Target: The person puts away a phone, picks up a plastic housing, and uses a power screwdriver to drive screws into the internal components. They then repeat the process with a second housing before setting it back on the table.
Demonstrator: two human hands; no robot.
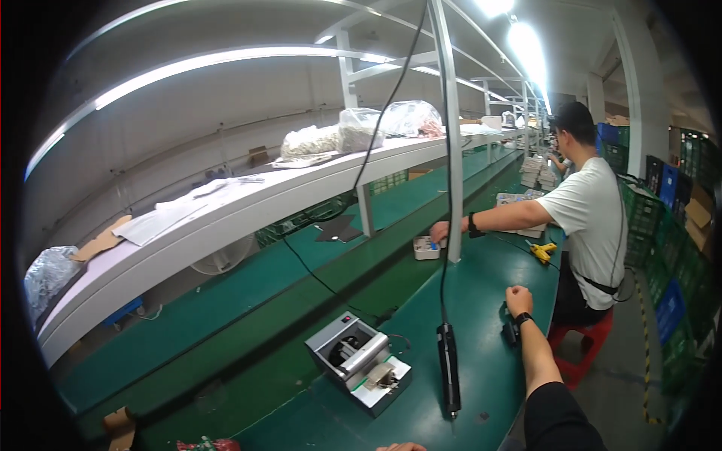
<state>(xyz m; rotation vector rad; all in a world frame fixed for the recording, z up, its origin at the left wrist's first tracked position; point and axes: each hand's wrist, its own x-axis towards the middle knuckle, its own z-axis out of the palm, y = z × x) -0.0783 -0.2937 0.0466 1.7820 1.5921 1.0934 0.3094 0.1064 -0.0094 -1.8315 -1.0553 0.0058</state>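
The right hand (pixel 518 298) is seen clenched into a fist, resting on the green bench top (pixel 421 410) at about 4 o'clock in the view, with a dark wristwatch (pixel 523 319) worn just below it; whether anything is enclosed in the fist cannot be told. A small black object (pixel 510 331) is noted just beside the wrist, on its 8 o'clock side. Of the left hand (pixel 401 447) only a sliver is visible at the 6 o'clock edge, so its state cannot be told. A black electric screwdriver (pixel 448 368) is observed hanging on a cable at 5 o'clock, between the two hands. A grey tape dispenser (pixel 359 361) is recorded on the bench at 6 o'clock, near the screwdriver's left and well apart from the right hand. At 3 o'clock a co-worker in a white shirt (pixel 587 218) is seated on a red stool (pixel 583 340), one hand extended to a small white tray (pixel 426 248) beside the upright post (pixel 453 180). A yellow tool (pixel 542 251) lies on the bench beside that person. Clear bags (pixel 380 124) are stacked on the white upper shelf (pixel 226 218) at 12 o'clock.
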